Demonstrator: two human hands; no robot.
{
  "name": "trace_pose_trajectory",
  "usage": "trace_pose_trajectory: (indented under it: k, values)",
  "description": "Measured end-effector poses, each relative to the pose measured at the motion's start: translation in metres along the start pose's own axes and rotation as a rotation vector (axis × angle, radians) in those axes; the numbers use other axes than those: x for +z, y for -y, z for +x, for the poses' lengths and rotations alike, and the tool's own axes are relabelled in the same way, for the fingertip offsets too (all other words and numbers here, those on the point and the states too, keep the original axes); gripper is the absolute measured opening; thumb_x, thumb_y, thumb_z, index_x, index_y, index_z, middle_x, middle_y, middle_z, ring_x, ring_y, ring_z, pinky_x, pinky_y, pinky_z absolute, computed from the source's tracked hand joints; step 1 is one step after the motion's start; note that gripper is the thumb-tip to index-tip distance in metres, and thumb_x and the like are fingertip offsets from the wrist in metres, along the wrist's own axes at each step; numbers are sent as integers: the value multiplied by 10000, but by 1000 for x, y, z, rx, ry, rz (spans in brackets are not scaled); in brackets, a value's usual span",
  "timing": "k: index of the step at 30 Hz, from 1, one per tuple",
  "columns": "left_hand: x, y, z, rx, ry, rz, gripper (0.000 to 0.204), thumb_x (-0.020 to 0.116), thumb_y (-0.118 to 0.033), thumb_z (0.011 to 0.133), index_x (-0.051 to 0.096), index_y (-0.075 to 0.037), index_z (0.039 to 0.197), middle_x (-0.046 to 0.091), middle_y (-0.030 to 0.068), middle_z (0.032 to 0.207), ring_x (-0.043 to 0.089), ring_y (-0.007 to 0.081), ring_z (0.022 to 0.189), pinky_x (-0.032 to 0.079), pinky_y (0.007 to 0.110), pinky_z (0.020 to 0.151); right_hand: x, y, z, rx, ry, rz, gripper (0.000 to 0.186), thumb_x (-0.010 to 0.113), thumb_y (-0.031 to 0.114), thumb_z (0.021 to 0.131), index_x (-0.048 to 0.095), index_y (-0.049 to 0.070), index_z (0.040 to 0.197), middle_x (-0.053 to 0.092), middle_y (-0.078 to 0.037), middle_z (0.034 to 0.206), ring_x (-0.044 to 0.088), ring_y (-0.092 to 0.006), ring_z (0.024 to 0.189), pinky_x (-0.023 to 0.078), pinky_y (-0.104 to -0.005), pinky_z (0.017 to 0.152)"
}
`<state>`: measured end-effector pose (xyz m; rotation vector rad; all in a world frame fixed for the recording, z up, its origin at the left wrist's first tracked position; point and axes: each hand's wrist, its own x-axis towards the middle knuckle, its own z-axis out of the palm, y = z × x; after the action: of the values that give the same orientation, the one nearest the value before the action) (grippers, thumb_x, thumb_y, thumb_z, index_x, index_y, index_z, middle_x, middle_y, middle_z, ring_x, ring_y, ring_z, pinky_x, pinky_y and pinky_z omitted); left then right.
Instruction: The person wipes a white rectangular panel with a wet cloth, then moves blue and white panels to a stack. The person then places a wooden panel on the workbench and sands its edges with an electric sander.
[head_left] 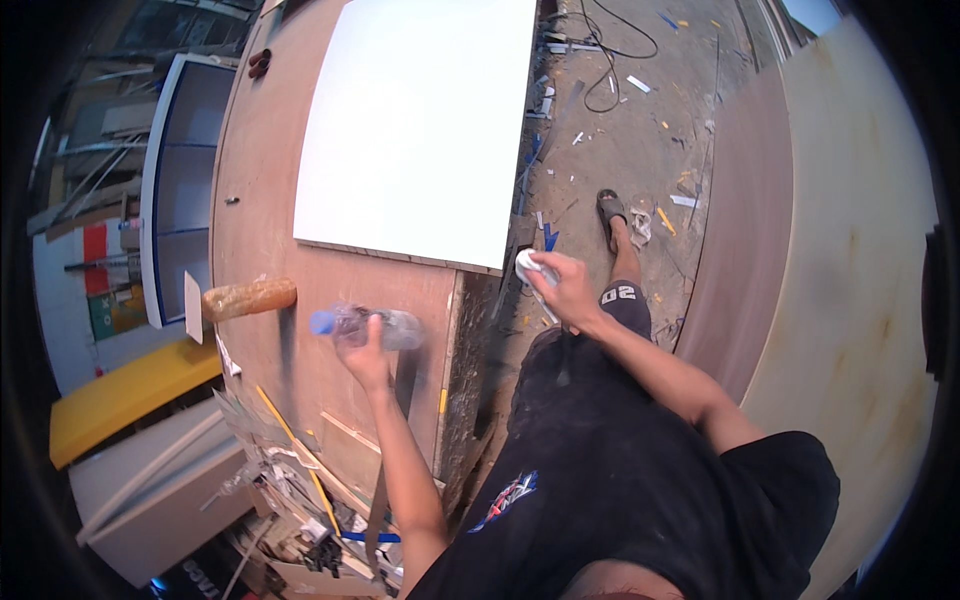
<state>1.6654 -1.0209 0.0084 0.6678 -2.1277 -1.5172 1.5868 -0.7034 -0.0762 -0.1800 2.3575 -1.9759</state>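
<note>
My left hand [366,358] is closed around a clear plastic bottle [400,330] with a blue cap. The bottle is tilted nearly level above the workbench, and it is slightly blurred. Off the bench's right side, my right hand [570,290] is closed on a white rag-like piece [526,262]; whether it is cloth or something else I cannot tell. A large white panel [420,130] lies flat on the wooden workbench [260,230], beyond both hands. To the left of the held bottle, an amber-brown bottle [250,298] lies or leans by a small pale board [193,308].
Offcuts and wood strips [310,470] lie in a heap at the bench's near left. A blue-edged cabinet frame [180,190] and a yellow board [130,400] stand left. Scraps and a black cable [612,60] litter the concrete floor; a large sheet [850,230] stands right.
</note>
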Motion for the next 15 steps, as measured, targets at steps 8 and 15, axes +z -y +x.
trace_pose_trajectory:
  k: [8,15]
  values:
    - [8,41,42,5,-429,-77,470,690,24,892,479,-7,1311,572,111,1257,574,232,1163,510,390,1012,45,-41,13,-100,-107,-60,210,688,68,872,685,-16,1063,690,-187,1017,680,-353,912,543,-389,782]
    - [-1,56,44,-83,-372,-65,620,698,-11,896,376,16,1424,515,161,1363,544,272,1237,486,397,1075,46,-47,14,-33,-165,21,208,662,53,878,676,-30,1068,677,-194,975,667,-376,892,531,-413,779]
